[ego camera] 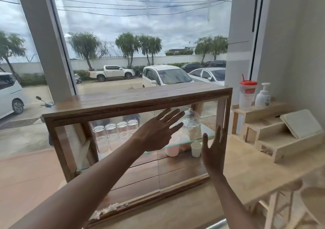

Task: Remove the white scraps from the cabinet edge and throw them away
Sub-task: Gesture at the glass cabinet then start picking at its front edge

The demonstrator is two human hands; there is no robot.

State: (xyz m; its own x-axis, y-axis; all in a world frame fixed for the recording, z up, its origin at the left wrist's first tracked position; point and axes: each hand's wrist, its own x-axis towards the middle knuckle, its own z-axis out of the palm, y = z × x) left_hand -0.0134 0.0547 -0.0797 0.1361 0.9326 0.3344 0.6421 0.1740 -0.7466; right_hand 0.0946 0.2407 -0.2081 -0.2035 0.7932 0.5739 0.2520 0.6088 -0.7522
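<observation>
Both hands are raised, fingers spread and holding nothing, before a wooden display cabinet (137, 102) on a counter by the window: the left hand (156, 132) over its glass front, the right hand (213, 151) near its right post. The white scraps (105, 211) cling to the cabinet's lower front edge, toward its left corner, untouched. The risk, by appearance: a careless reach could knock the upturned drinking glasses (114, 137) or the glass shelf (193, 140), and crumbly scraps may tear, leaving bits behind.
</observation>
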